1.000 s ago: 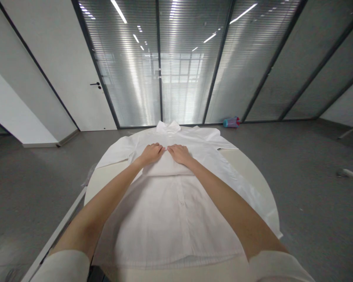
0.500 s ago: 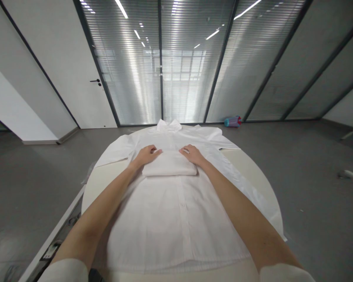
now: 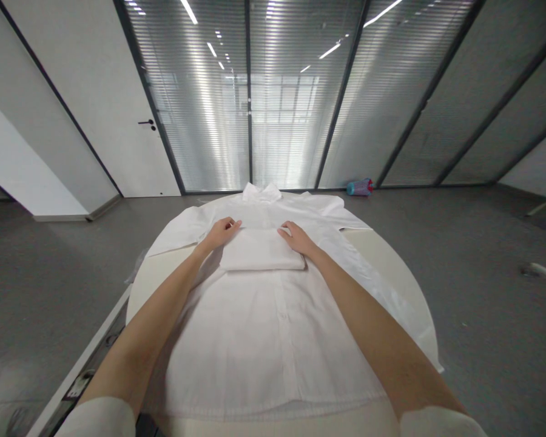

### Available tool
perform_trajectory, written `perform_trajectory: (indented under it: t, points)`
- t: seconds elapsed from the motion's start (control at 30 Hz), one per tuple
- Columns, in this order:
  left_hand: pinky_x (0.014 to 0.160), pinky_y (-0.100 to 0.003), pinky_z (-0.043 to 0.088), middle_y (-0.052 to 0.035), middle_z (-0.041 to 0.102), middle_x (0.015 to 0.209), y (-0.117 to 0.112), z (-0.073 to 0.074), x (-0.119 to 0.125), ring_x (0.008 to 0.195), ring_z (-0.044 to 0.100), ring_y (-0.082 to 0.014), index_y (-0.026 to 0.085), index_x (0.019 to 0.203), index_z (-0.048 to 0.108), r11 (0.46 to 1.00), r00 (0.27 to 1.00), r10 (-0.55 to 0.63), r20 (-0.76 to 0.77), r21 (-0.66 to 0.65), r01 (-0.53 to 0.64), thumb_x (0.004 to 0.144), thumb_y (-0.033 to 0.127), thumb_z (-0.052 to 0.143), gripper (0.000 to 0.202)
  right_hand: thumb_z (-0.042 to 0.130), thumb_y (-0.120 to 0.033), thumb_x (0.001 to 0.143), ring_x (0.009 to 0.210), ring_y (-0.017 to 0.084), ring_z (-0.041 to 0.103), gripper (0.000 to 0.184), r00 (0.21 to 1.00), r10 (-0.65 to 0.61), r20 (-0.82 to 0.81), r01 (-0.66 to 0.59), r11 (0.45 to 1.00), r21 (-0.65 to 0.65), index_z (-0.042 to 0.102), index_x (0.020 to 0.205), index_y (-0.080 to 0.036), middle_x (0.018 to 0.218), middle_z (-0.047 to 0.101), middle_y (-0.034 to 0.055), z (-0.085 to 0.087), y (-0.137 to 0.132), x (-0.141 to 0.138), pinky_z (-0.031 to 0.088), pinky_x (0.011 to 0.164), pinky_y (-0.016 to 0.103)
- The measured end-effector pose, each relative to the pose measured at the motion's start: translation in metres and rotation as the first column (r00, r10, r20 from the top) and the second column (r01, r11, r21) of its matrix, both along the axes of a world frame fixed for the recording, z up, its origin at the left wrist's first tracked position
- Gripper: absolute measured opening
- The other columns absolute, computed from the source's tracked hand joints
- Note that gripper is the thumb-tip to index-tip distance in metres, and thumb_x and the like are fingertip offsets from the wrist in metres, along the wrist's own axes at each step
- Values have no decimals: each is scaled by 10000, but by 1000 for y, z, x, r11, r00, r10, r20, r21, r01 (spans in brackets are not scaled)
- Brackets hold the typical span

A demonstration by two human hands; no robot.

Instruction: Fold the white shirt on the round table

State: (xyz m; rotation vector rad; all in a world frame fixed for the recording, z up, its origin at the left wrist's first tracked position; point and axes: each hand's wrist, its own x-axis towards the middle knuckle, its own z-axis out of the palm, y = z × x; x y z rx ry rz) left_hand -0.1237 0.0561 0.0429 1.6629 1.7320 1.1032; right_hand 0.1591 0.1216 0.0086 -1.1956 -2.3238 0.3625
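Observation:
A white button-up shirt lies spread flat on a round white table, collar away from me. On its chest rests a small folded white cloth. My left hand lies flat at the cloth's far left corner, fingers stretched out. At the far right corner my right hand rests the same way, fingers flat on the fabric. Neither hand grips anything.
Grey carpet surrounds the table. A blue-and-pink container lies on the floor by the glass wall with blinds. A white door stands at the left, and a white rail runs along the table's left side.
My hands have slid apart from the middle of the folded cloth out to its far corners. The view shifted slightly.

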Motion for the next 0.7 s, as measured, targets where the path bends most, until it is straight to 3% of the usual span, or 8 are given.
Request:
perform_trajectory:
  t: [0.17, 0.3, 0.5, 0.7]
  points:
    - [499, -277, 278, -12, 414, 374, 3, 1, -11, 484, 461, -170, 203, 435, 503, 985, 999, 39, -1, -165, -39, 750, 667, 650, 579, 462, -373, 1018, 1113, 206, 599, 295, 999, -23, 31, 23, 1000, -8, 647, 1095, -156, 1139, 659, 120, 0, 1, -1, 421, 1010, 311]
    - [471, -283, 295, -33, 454, 371, 1, -1, -16, 424, 460, -170, 176, 460, 574, 962, 999, 29, 45, -273, -16, 724, 706, 662, 599, 445, -386, 1025, 1103, 211, 599, 312, 999, -20, 47, 21, 1000, -11, 634, 1117, -155, 1136, 658, 119, 0, 0, -1, 425, 998, 317]
    - [516, -263, 366, -39, 580, 524, 0, 0, -14, 536, 535, -164, 137, 641, 668, 968, 991, 31, 132, -253, 3, 701, 669, 716, 537, 417, -394, 1034, 1099, 222, 600, 304, 999, -23, 46, 23, 1000, -2, 589, 1132, -163, 1147, 650, 119, 3, -4, 0, 430, 976, 319]
    - [484, -240, 266, 18, 474, 457, 6, -10, -4, 497, 414, -108, 163, 528, 534, 975, 985, 131, 108, -192, -109, 697, 581, 751, 500, 432, -434, 1024, 1128, 257, 592, 349, 991, -97, 97, 101, 994, -35, 580, 1166, -152, 1193, 632, 150, 2, -4, -1, 430, 982, 349]
